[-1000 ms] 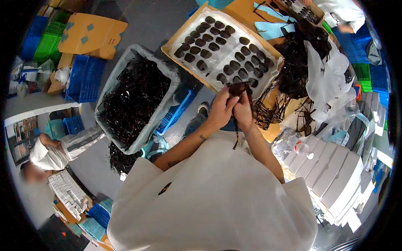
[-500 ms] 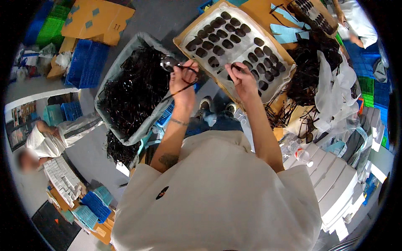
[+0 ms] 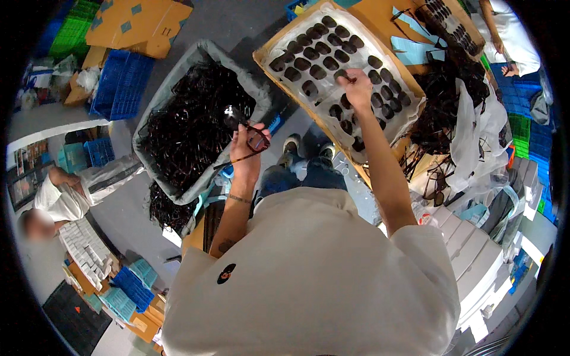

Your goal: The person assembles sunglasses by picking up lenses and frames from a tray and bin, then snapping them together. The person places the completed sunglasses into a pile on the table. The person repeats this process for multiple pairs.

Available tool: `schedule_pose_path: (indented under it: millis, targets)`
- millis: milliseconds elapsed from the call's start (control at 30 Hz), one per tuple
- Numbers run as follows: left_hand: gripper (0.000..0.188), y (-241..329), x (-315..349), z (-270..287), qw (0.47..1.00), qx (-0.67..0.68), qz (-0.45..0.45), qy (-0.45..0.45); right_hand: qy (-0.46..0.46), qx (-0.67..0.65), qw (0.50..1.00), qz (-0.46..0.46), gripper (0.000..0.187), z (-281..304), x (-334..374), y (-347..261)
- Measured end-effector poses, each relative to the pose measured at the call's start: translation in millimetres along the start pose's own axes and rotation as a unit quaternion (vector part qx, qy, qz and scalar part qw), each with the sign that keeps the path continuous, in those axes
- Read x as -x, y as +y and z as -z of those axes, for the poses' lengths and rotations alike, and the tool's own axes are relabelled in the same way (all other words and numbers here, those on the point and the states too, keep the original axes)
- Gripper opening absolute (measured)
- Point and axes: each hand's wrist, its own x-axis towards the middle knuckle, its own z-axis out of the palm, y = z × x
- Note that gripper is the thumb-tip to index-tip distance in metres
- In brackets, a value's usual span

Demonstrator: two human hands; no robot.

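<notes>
My left hand (image 3: 244, 159) is closed around a pair of dark-framed sunglasses (image 3: 257, 141), whose temple points down and left. A round glossy dark lens (image 3: 231, 115) shows at its fingertips. Farther right, my right hand (image 3: 358, 92) reaches over a shallow cardboard tray (image 3: 309, 121) lined with white paper. Its fingers pinch at a dark lens (image 3: 340, 75); whether that lens is off the paper I cannot tell. Rows of loose dark lenses (image 3: 317, 72) lie on the paper around the hand.
Left of the tray stands a grey-lined bin (image 3: 142, 139) heaped with dark glasses frames (image 3: 190, 127). More frames (image 3: 439, 107) and crumpled white plastic (image 3: 475, 124) lie to the right. Grey-white boxes (image 3: 469, 243) are stacked lower right. One person (image 3: 62, 193) sits far left; another person's hand (image 3: 509, 70) shows top right.
My right hand has moved away and up, from beside the tray's near edge to over the lenses. My left hand has come slightly nearer and left, turning the sunglasses so their front shows.
</notes>
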Motion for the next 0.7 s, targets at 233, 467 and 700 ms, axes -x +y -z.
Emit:
schedule_pose_path:
  millis: [233,467,700]
  targets:
    - [0.024,1,5,-46,0.996,-0.062,0.040,-0.060,0.132,-0.055,0.983,-0.115,0.014,11,-64,50]
    - [0.025,-3,0,-49,0.991,-0.089,0.068,-0.071,0.057,0.050,0.993,-0.093,0.006,6,-109,59]
    - [0.028,-10,-1,-47,0.988,-0.112,0.061,-0.085,0.105,0.181,0.977,-0.034,0.011,3,-89,44]
